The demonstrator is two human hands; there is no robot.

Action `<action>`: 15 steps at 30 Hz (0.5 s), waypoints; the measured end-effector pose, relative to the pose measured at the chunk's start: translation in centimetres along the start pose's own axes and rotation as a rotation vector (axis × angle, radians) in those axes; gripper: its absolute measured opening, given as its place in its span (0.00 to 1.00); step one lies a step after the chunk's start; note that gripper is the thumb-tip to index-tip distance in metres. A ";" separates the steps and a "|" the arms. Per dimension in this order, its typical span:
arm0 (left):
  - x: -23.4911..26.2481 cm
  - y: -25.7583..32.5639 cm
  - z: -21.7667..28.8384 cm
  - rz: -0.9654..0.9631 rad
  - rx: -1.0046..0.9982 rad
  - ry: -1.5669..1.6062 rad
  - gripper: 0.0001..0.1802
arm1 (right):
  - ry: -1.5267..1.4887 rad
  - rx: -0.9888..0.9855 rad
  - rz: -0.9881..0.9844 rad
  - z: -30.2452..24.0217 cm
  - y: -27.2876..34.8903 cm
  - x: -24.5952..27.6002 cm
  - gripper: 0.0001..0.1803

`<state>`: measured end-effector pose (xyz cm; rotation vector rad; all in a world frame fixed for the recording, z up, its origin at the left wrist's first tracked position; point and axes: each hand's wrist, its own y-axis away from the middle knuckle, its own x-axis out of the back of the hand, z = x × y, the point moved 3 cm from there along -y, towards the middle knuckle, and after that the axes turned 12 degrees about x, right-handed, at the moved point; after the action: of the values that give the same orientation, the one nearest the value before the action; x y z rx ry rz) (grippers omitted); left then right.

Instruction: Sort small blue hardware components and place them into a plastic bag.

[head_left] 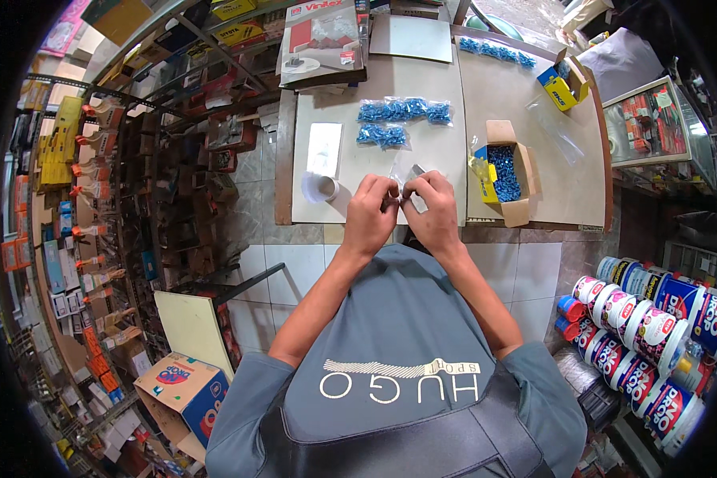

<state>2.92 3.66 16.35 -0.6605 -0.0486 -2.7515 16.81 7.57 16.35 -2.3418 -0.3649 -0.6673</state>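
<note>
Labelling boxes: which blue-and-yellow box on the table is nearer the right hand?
The near box, holding loose blue pieces, to the right of the right hand. The other box sits farther off, toward the upper right.

Tabletop (414,80) bright, left side dimmer; edges curved, corners black.

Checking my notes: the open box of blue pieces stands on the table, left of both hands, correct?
Wrong side: the head view shows the open box of blue pieces on the table, right of the left hand and right hand.
</note>
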 end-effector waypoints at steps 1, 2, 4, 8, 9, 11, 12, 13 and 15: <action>0.0 0.0 0.0 -0.001 -0.050 -0.032 0.13 | 0.018 -0.033 0.003 0.1 0.2 0.0 0.11; 0.0 0.1 0.0 -0.003 -0.051 -0.032 0.13 | 0.036 -0.067 0.006 0.3 0.3 0.0 0.10; -0.2 0.2 -0.2 -0.068 0.002 -0.157 0.12 | 0.010 -0.122 0.048 0.3 0.4 0.0 0.10; -0.3 -0.1 -0.5 -0.058 0.115 -0.039 0.13 | -0.092 -0.211 0.163 0.8 1.2 -0.3 0.10; -0.3 -0.3 -0.7 -0.072 0.228 0.050 0.14 | -0.089 -0.212 0.165 1.0 1.3 -0.3 0.10; -0.3 -0.4 -0.9 -0.087 0.341 0.141 0.14 | -0.076 -0.201 0.090 1.1 1.1 -0.1 0.11; -0.2 -0.5 -0.6 -0.063 0.271 0.126 0.15 | -0.074 -0.201 0.091 0.9 1.0 -0.2 0.11; -0.1 -0.6 -0.4 -0.038 0.202 0.111 0.16 | -0.034 -0.173 0.094 0.5 0.7 -0.3 0.11; -0.1 -0.6 -0.2 -0.082 0.117 0.035 0.16 | 0.008 -0.145 0.098 0.3 0.7 -0.3 0.11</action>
<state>2.70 4.24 16.15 -0.5916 -0.2327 -2.8119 16.97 7.24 15.62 -2.4753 -0.2028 -0.6754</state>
